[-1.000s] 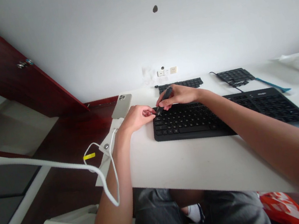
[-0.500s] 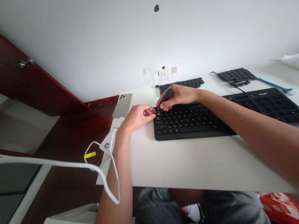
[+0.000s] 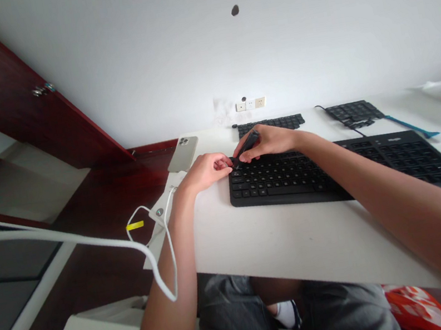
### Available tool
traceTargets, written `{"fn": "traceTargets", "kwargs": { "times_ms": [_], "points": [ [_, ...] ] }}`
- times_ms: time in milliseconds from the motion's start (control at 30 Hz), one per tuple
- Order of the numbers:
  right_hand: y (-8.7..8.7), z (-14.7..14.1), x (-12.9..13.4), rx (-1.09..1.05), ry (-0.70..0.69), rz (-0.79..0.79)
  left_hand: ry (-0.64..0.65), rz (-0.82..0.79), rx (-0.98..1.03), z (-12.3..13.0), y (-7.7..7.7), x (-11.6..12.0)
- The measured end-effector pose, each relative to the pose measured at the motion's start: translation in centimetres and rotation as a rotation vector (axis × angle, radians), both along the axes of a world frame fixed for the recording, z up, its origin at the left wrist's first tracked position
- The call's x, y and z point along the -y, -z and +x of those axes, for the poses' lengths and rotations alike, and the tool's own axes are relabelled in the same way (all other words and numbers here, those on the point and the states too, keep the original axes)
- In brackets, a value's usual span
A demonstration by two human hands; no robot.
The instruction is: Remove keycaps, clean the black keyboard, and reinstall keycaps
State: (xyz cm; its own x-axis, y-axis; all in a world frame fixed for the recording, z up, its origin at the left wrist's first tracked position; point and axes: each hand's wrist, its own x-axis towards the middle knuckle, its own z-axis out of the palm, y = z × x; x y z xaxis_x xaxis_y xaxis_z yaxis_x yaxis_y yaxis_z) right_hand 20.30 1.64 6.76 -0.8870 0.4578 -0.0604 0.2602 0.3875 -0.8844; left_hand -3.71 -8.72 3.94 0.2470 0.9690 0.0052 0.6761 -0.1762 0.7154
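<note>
Along the white tabletop (image 3: 302, 247), a black keyboard (image 3: 409, 156) lay under both hands. The right hand (image 3: 269, 141) was closed in a pinch around a slim black tool (image 3: 249, 141), whose lower tip sat just above the keys (image 3: 273, 178). The left hand (image 3: 206, 171) touched near this tip, but its grip could not be told. Such small work needed a short, steady hold.
</note>
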Motion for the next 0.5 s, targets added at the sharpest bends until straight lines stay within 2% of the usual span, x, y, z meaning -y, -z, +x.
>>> {"fn": "traceTargets", "kwargs": {
  "times_ms": [133,367,500],
  "points": [
    [-0.7,-0.4,0.7,0.064,0.045,0.139,-0.001,0.013,-0.030,0.0,-0.2,0.0],
    [-1.8,-1.0,2.0,0.087,-0.009,0.422,-0.015,0.017,0.015,0.1,-0.3,0.0],
    [-2.6,-1.6,3.2,0.176,0.023,0.547,-0.037,0.040,-0.035,0.1,-0.5,-0.1]
  ]
}}
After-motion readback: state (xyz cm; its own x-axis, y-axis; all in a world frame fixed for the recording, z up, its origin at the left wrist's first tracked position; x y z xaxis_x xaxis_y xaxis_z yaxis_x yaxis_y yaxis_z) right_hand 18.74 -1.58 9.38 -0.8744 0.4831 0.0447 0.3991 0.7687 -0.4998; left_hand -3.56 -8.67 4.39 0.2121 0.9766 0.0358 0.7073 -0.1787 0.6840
